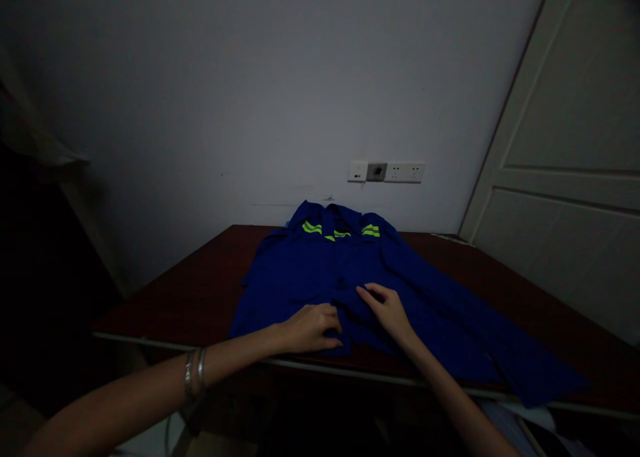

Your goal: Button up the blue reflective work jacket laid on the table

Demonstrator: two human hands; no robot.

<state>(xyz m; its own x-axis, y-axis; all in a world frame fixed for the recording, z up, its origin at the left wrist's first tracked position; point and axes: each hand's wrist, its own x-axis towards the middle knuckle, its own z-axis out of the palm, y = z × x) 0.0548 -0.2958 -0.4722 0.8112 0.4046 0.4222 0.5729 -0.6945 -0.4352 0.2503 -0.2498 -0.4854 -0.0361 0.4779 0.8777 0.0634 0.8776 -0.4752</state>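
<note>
My left hand (314, 327) is curled, my right hand (393, 315) narrow, grips unclear; tugging too hard could drag the blue jacket (290, 267) off the table (190, 297) at its near edge.

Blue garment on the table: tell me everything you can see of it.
The blue garment looks like a long-sleeved fabric work shirt or jacket, spread on the dark red table, collar end toward the wall. Yellow-green bands with a greyish stripe show near the collar. It lies loosely wrinkled; one sleeve stretches right to the front edge. The left hand and right hand are at its lower front; their grip is unclear, as are any fastenings.
</note>
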